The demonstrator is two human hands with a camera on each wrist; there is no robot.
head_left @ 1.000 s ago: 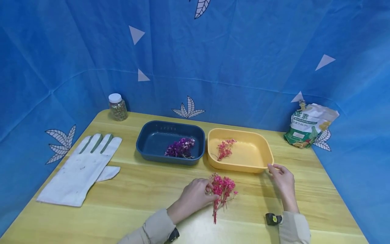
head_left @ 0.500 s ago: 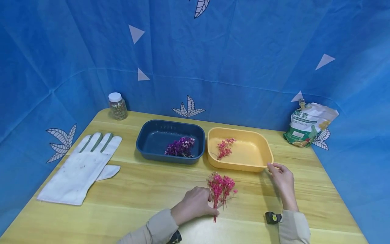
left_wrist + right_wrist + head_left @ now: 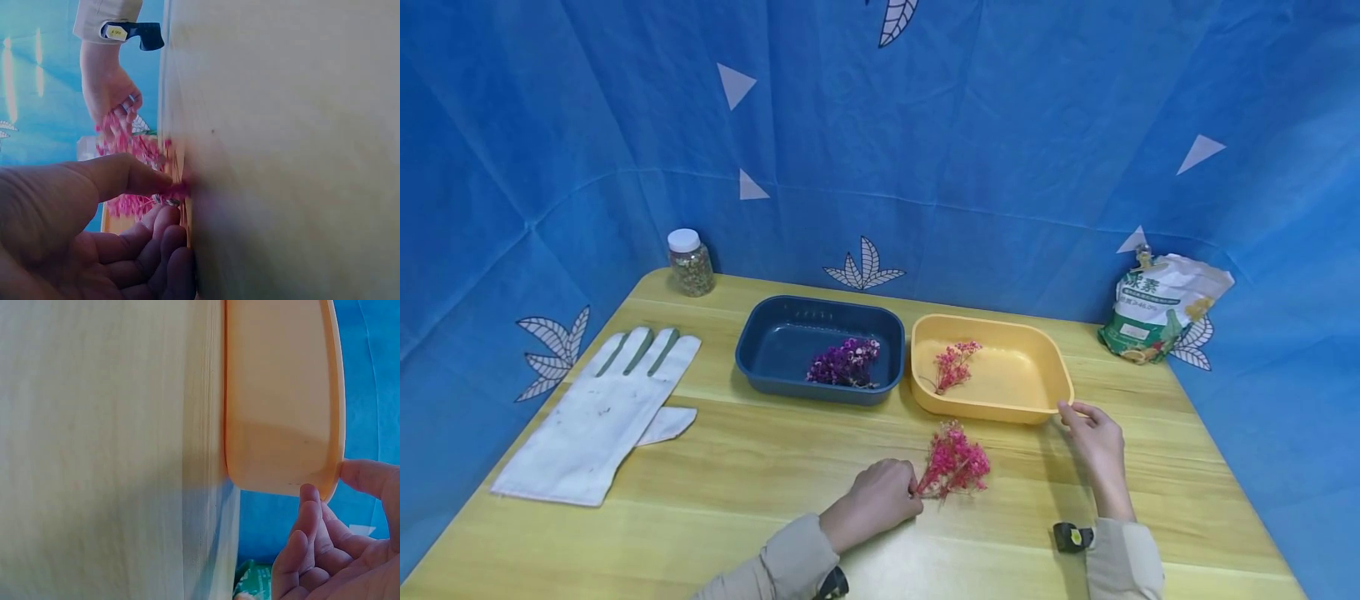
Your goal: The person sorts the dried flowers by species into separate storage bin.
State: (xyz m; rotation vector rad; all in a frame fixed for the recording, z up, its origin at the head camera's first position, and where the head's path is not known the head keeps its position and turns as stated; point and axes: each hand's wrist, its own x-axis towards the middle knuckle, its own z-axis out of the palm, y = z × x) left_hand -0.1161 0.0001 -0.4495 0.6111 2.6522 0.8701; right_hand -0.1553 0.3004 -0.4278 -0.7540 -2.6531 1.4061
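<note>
A bunch of pink dried flowers (image 3: 957, 462) lies close over the tabletop in front of the trays. My left hand (image 3: 872, 504) pinches the stems at the bunch's lower left end; in the left wrist view thumb and fingertips meet there, before the pink blooms (image 3: 134, 153). My right hand (image 3: 1097, 442) holds the front right corner of the yellow tray (image 3: 985, 409). Thumb and fingers grip its rim (image 3: 337, 425) in the right wrist view. Inside the tray, toward its left, is a smaller pink sprig (image 3: 955, 367).
Left of the yellow tray stands a dark blue tray (image 3: 812, 388) with purple flowers (image 3: 844, 362). White gloves (image 3: 587, 417) lie at the left. A white-capped jar (image 3: 691, 265) occupies the back left corner, and a green-and-white bag (image 3: 1157, 308) the back right, before a blue curtain (image 3: 925, 125).
The left hand has moved down from the blooms to the stems and now pinches them. The bunch has turned, its stems swinging left toward the hand. The right hand stays at the tray corner.
</note>
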